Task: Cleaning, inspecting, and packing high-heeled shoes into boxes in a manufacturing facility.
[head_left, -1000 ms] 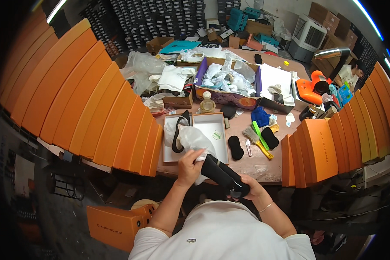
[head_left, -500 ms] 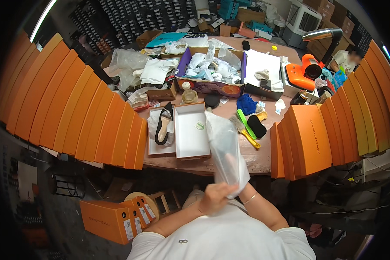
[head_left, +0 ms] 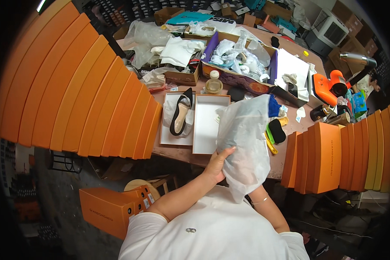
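A translucent white plastic bag (head_left: 245,136) hangs before my chest, over the table's front edge. My left hand (head_left: 216,167) pinches its side, thumb on top and fingers behind. My right hand (head_left: 256,193) reaches up inside the bag from below; only the wrist with a thin bracelet shows plainly, and the fingers are hidden. Left of the bag lies a white-lined shoe box half (head_left: 211,108), open side up. Beside it, a black pointed shoe (head_left: 180,116) with a beige insole rests on white paper in the other box half (head_left: 169,138).
Orange shoe boxes line the left (head_left: 86,95) and right (head_left: 327,158) sides, with more boxes (head_left: 106,212) on the floor. Behind are a glass bottle (head_left: 213,82), a purple carton (head_left: 240,82) of crumpled paper and an orange machine (head_left: 325,89). Brushes (head_left: 271,141) lie right of the bag.
The bag has spread wider and risen, covering part of the box half and the brushes. My left hand has shifted up along its side. The whole view has turned and shifted.
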Tool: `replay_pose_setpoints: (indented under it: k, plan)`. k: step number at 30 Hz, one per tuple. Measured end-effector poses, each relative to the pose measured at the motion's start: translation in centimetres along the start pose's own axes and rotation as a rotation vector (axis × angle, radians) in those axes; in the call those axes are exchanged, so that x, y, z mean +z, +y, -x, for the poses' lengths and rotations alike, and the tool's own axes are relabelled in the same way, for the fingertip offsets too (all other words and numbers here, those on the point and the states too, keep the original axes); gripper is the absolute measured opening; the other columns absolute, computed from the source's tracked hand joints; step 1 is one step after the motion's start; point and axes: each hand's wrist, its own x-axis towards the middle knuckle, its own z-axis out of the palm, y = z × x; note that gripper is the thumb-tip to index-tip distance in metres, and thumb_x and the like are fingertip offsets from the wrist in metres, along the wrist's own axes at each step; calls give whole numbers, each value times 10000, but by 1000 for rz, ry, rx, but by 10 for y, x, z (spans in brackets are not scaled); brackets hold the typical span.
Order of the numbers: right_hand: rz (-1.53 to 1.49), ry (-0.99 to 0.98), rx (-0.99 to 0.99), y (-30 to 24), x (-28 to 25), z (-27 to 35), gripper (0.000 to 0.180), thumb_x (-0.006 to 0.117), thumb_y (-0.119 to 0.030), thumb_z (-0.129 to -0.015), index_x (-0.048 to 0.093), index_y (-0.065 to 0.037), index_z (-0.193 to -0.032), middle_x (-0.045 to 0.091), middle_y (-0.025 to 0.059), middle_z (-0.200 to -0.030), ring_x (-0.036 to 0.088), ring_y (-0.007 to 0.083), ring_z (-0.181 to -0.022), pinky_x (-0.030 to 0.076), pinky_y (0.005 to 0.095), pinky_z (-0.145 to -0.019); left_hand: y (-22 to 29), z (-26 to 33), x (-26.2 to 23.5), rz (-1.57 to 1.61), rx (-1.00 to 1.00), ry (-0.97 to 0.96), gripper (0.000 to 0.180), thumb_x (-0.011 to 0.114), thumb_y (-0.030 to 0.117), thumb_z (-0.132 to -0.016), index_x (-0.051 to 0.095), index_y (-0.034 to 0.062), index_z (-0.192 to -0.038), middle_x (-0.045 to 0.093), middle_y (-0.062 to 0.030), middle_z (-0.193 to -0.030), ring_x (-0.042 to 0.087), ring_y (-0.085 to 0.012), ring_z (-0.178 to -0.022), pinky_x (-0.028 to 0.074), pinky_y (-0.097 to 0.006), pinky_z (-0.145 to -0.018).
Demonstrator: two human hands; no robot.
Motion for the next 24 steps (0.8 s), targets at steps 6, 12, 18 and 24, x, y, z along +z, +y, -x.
replay_pose_setpoints:
  k: [6, 12, 18, 24]
  plan:
    - [35, -13, 183, 15, -34, 74, 359, 603, -146, -895, 577, -43, -1238, 607, 138, -1197, 547, 274, -1159, 425, 397, -991, 52, -18, 10, -333, 299, -170, 675, 715, 176, -775, 384, 8, -1339, 532, -105, -1209, 514, -188, -1128, 419, -338, -989]
    - [-1224, 603, 421, -17, -17, 5, 609, 563, -445, -931, 420, -48, -1370, 552, 105, -1295, 524, 232, -1207, 422, 414, -1025, 45, -31, -6, -1159, 507, -458, 803, 764, 103, -733, 325, 16, -1400, 472, -167, -1323, 513, -261, -1199, 395, -372, -1033]
    - [-1288, 453, 657, 7, 0, -42, 483, 545, -225, -923, 424, -23, -1344, 546, 126, -1287, 534, 267, -1184, 427, 431, -1017, 69, -49, -72, -1448, 789, -585, 888, 579, -76, -751, 229, 221, -1511, 362, -162, -1451, 595, -329, -1078, 515, -376, -905]
    - [-213, -221, 517, 83, 81, -134, 558, 671, -232, -821, 487, 58, -1261, 624, 197, -1109, 609, 289, -1019, 476, 361, -900, 158, -65, -106, -1593, 868, 433, 682, 734, 123, -764, 431, 40, -1370, 473, -213, -1299, 443, -383, -1229, 382, -419, -1025]
